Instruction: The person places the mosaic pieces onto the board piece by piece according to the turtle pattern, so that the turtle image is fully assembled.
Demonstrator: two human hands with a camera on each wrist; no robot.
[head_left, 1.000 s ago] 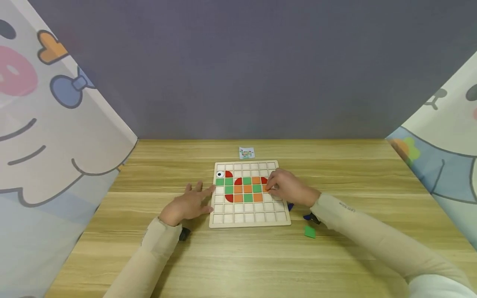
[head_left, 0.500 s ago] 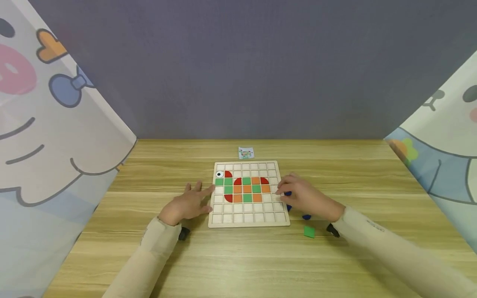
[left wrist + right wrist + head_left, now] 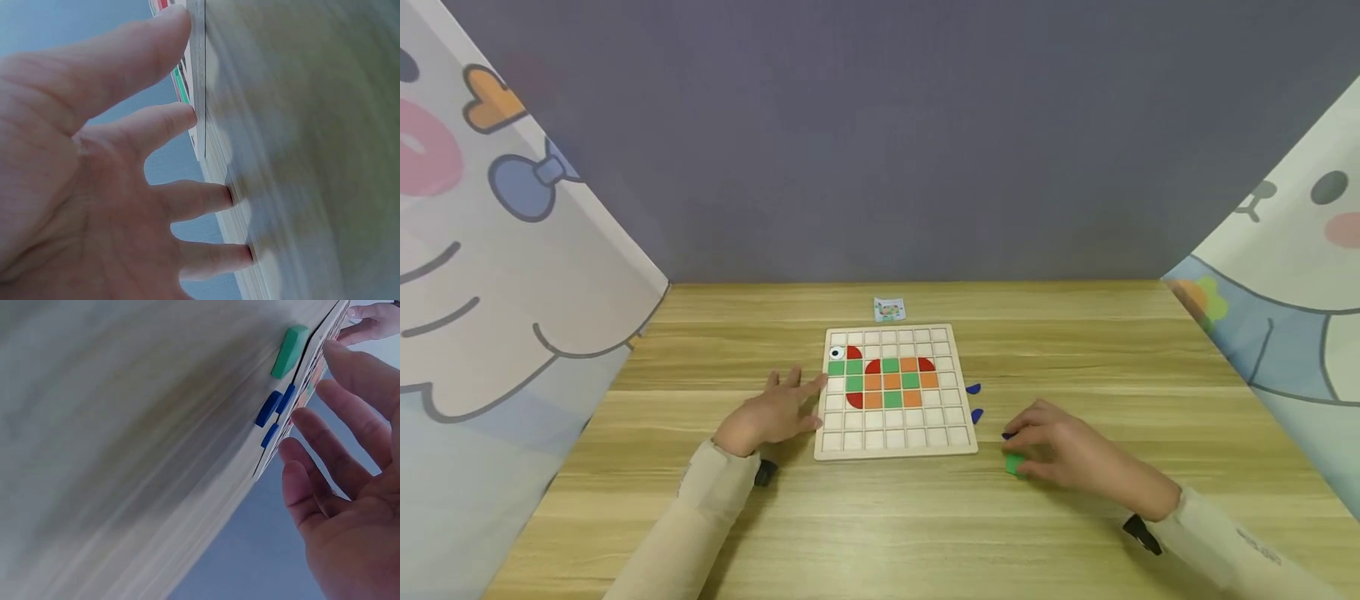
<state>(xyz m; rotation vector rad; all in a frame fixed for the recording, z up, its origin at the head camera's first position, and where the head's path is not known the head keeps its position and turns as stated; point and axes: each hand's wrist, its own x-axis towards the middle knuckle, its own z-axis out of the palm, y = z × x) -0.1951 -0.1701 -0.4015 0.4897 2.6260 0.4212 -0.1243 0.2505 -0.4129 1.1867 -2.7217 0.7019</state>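
A wooden grid board (image 3: 895, 419) lies on the table, with red, green and orange tiles and a white eye tile (image 3: 837, 353) set in its cells. My left hand (image 3: 769, 421) is spread at the board's left side; its thumb and index fingertip touch the edge, while other fingertips rest on the table in the left wrist view. My right hand (image 3: 1071, 454) hovers over a loose green tile (image 3: 1014, 464), fingers parted around it. In the right wrist view, a gap separates those fingers from the green tile (image 3: 290, 351). A blue piece (image 3: 1007, 436) is partly hidden beneath the right fingers.
Two more blue pieces, an upper one (image 3: 973, 389) and a lower one (image 3: 977, 416), lie by the board's right edge. A small picture card (image 3: 889, 310) lies behind the board. A grey wall (image 3: 917, 150) rises at the table's back, with printed cartoon panels on both sides.
My right hand let go of an orange tile in the board's right part, then moved right and toward me, over the loose green tile. The left hand has stayed at the board's edge.
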